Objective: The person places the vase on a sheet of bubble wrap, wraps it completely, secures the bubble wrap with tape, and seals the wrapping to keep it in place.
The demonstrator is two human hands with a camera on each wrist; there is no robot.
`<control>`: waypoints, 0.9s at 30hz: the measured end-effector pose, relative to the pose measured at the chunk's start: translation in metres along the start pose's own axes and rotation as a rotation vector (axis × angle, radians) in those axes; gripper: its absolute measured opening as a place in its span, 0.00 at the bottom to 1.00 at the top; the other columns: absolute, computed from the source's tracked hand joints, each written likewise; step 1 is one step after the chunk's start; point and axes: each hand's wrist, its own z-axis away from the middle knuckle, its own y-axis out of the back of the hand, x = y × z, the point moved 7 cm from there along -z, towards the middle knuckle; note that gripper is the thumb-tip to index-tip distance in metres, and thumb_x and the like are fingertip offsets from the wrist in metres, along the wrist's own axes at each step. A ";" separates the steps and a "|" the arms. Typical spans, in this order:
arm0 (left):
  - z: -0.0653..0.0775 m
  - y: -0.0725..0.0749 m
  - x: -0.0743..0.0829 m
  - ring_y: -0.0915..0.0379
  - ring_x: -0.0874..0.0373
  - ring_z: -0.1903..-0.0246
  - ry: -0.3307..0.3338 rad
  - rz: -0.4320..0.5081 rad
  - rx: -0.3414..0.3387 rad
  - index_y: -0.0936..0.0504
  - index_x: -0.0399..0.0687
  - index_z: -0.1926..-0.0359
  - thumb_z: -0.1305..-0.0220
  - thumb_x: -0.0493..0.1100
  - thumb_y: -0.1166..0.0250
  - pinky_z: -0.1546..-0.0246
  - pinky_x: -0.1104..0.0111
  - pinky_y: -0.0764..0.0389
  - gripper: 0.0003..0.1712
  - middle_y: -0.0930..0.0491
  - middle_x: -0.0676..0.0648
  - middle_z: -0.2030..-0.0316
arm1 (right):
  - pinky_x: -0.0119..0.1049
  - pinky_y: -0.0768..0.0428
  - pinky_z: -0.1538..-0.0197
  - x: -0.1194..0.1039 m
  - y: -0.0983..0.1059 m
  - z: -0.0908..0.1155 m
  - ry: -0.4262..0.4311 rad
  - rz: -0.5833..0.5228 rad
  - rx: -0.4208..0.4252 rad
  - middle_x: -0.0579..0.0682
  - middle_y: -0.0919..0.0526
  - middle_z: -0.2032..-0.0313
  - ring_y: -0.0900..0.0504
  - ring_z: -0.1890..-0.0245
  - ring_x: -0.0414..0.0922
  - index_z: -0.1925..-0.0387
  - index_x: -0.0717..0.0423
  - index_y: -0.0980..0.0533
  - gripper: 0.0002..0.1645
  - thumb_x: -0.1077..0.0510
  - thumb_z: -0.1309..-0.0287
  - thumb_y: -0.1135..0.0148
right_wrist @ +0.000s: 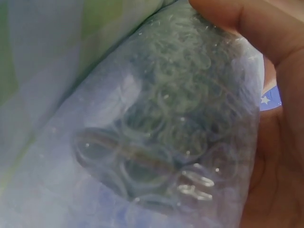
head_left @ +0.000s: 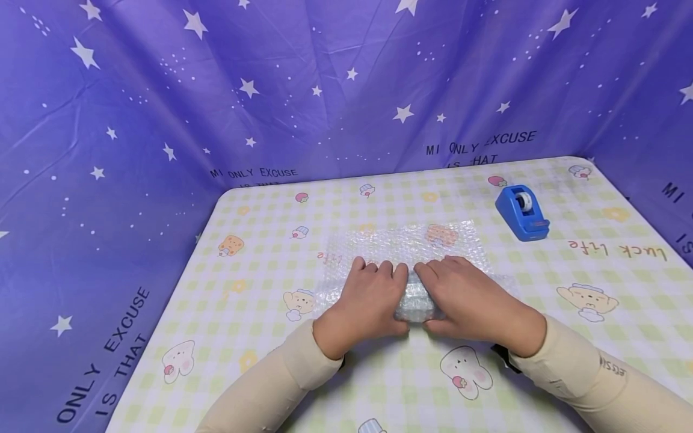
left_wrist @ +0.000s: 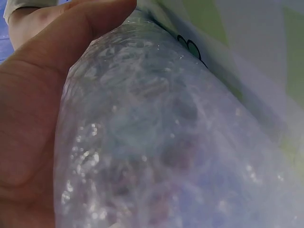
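Observation:
A roll of clear bubble wrap (head_left: 415, 300) lies on the table between both hands, wound round something pale and greenish inside. My left hand (head_left: 369, 300) grips its left part, fingers over the far side and thumb along the near side. On the right part, my right hand (head_left: 467, 300) holds it the same way, close beside the left. A flat sheet of bubble wrap (head_left: 400, 243) spreads from the roll toward the back. In the right wrist view, a rounded rim (right_wrist: 128, 152) shows through the bubbles; the layers blur the wrapped thing, and I cannot tell its kind.
A blue tape dispenser (head_left: 522, 213) with a roll of tape stands at the back right. The table (head_left: 260, 343) has a green-and-white checked cover with cartoon prints. Purple starry curtains (head_left: 325, 90) hang behind it and at both sides.

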 end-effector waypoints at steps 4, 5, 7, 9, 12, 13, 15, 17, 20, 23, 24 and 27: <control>-0.001 0.000 0.000 0.25 0.55 0.74 0.005 -0.007 -0.001 0.29 0.52 0.53 0.66 0.75 0.25 0.65 0.59 0.37 0.46 0.25 0.55 0.69 | 0.54 0.22 0.42 0.001 -0.001 0.001 0.003 -0.004 -0.011 0.52 0.16 0.59 0.16 0.57 0.50 0.43 0.64 0.27 0.51 0.38 0.63 0.19; -0.001 0.000 0.000 0.25 0.55 0.74 0.006 -0.010 -0.002 0.29 0.52 0.53 0.66 0.75 0.25 0.64 0.59 0.37 0.46 0.25 0.55 0.69 | 0.54 0.22 0.42 0.001 -0.001 0.001 0.005 -0.006 -0.012 0.52 0.16 0.58 0.16 0.57 0.51 0.43 0.64 0.27 0.51 0.38 0.62 0.19; -0.001 0.000 0.000 0.25 0.54 0.73 0.008 -0.016 -0.002 0.30 0.51 0.53 0.66 0.75 0.25 0.64 0.59 0.36 0.47 0.25 0.55 0.68 | 0.54 0.22 0.42 0.001 -0.001 0.001 0.009 -0.008 -0.015 0.53 0.16 0.58 0.16 0.56 0.51 0.42 0.65 0.27 0.51 0.38 0.62 0.19; -0.001 0.000 0.000 0.24 0.55 0.71 0.009 -0.017 -0.003 0.30 0.51 0.53 0.66 0.75 0.25 0.63 0.58 0.35 0.47 0.25 0.55 0.68 | 0.54 0.22 0.42 0.002 -0.001 0.001 0.012 -0.012 -0.016 0.52 0.16 0.58 0.16 0.56 0.51 0.42 0.65 0.27 0.51 0.38 0.61 0.19; -0.001 0.000 0.001 0.24 0.56 0.67 0.009 -0.018 -0.005 0.30 0.51 0.53 0.66 0.76 0.25 0.61 0.58 0.34 0.47 0.25 0.55 0.66 | 0.53 0.22 0.43 0.002 -0.001 0.001 0.012 -0.021 -0.018 0.52 0.16 0.58 0.16 0.57 0.50 0.43 0.64 0.27 0.50 0.38 0.61 0.19; -0.001 0.000 0.001 0.24 0.56 0.65 0.007 -0.019 -0.006 0.30 0.51 0.53 0.66 0.76 0.26 0.61 0.58 0.33 0.47 0.25 0.54 0.65 | 0.53 0.22 0.43 0.002 -0.001 0.001 0.010 -0.025 -0.019 0.51 0.16 0.59 0.16 0.57 0.50 0.43 0.64 0.27 0.50 0.38 0.61 0.19; -0.001 0.001 0.002 0.24 0.56 0.63 0.003 -0.021 -0.001 0.29 0.51 0.52 0.66 0.76 0.26 0.60 0.58 0.32 0.48 0.25 0.54 0.63 | 0.53 0.22 0.44 0.003 -0.001 0.001 0.006 -0.035 -0.023 0.50 0.17 0.59 0.16 0.57 0.49 0.43 0.64 0.27 0.50 0.38 0.62 0.19; 0.000 0.002 0.003 0.24 0.55 0.63 0.001 -0.025 0.004 0.29 0.52 0.51 0.66 0.76 0.26 0.60 0.58 0.32 0.48 0.24 0.54 0.62 | 0.53 0.22 0.44 0.003 -0.001 0.001 0.003 -0.046 -0.028 0.50 0.17 0.60 0.17 0.58 0.48 0.43 0.63 0.27 0.49 0.39 0.62 0.19; 0.000 0.002 0.004 0.23 0.54 0.66 0.006 -0.030 0.003 0.29 0.51 0.50 0.65 0.77 0.26 0.61 0.58 0.33 0.49 0.24 0.54 0.63 | 0.52 0.22 0.45 0.003 -0.001 0.001 0.002 -0.053 -0.032 0.49 0.18 0.60 0.17 0.58 0.48 0.43 0.63 0.27 0.49 0.39 0.61 0.19; 0.001 0.002 0.004 0.23 0.53 0.69 0.023 -0.039 -0.019 0.29 0.51 0.49 0.64 0.77 0.25 0.62 0.58 0.33 0.49 0.24 0.54 0.65 | 0.52 0.22 0.45 0.003 -0.001 0.001 0.004 -0.052 -0.031 0.49 0.17 0.60 0.17 0.58 0.48 0.43 0.63 0.27 0.49 0.39 0.61 0.19; 0.001 0.001 0.003 0.22 0.53 0.69 0.029 -0.042 -0.027 0.29 0.51 0.49 0.64 0.77 0.25 0.62 0.58 0.33 0.49 0.23 0.54 0.65 | 0.52 0.21 0.45 0.003 -0.001 0.001 0.005 -0.051 -0.030 0.49 0.17 0.60 0.17 0.58 0.48 0.43 0.63 0.27 0.49 0.39 0.61 0.19; 0.001 -0.001 0.002 0.22 0.53 0.69 0.038 -0.050 -0.041 0.29 0.51 0.50 0.64 0.77 0.25 0.62 0.58 0.33 0.49 0.23 0.53 0.65 | 0.53 0.21 0.45 0.003 -0.001 0.001 0.003 -0.042 -0.028 0.49 0.17 0.59 0.17 0.58 0.49 0.43 0.63 0.27 0.50 0.38 0.61 0.19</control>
